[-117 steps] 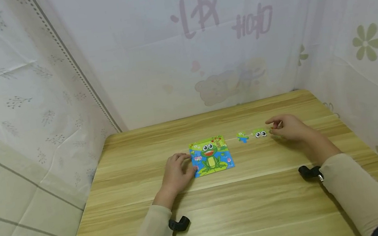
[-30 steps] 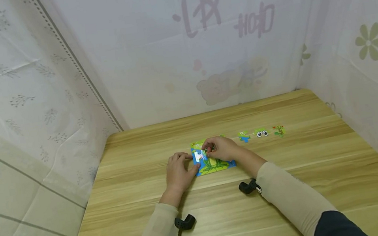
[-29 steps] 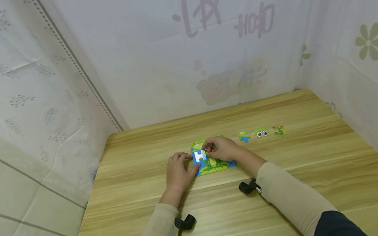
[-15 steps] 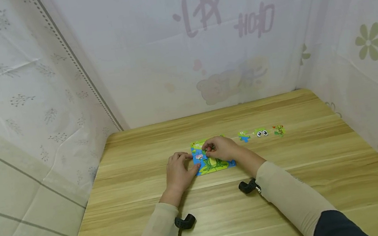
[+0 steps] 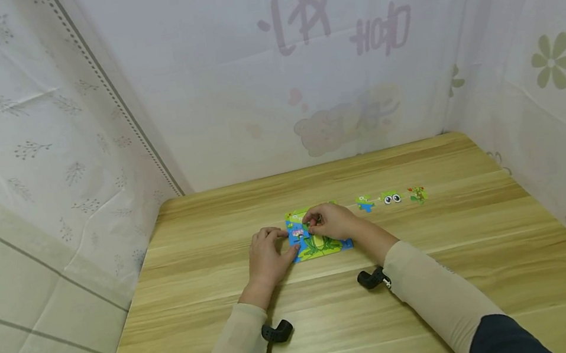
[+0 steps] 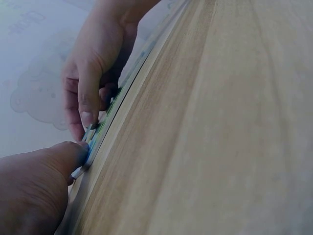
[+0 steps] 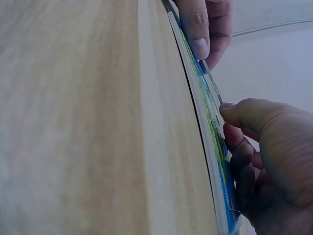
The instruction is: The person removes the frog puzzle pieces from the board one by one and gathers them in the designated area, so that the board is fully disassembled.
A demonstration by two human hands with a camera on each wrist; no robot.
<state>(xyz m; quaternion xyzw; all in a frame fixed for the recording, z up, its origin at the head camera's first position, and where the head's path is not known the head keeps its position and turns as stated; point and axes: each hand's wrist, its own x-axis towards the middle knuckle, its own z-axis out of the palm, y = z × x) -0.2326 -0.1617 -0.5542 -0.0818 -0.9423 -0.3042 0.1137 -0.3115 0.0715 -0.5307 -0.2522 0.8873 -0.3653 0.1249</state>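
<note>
In the head view a square frog puzzle (image 5: 327,248) lies on the table. The left hand (image 5: 265,256) rests at its left edge, thumb on the lower left and fingers beside the rim. Above the puzzle, the right hand (image 5: 334,221) pinches a small piece (image 5: 298,233) with a pink flower between thumb and finger. That piece stands slightly raised in the right wrist view (image 7: 213,84), next to the right thumb. The right hand covers the frog's head area. In the left wrist view the left thumb presses on the puzzle (image 6: 93,147).
To the right of the puzzle lie three loose pieces in a row: a blue and green one (image 5: 365,204), one with eyes (image 5: 391,198) and one with a tree (image 5: 417,194). Patterned curtains (image 5: 228,88) hang behind and beside the wooden table (image 5: 324,326).
The right hand has moved left from the loose pieces onto the puzzle, and the tree piece now lies in the row. The flower piece has tilted and lost its glare. The left hand has barely moved.
</note>
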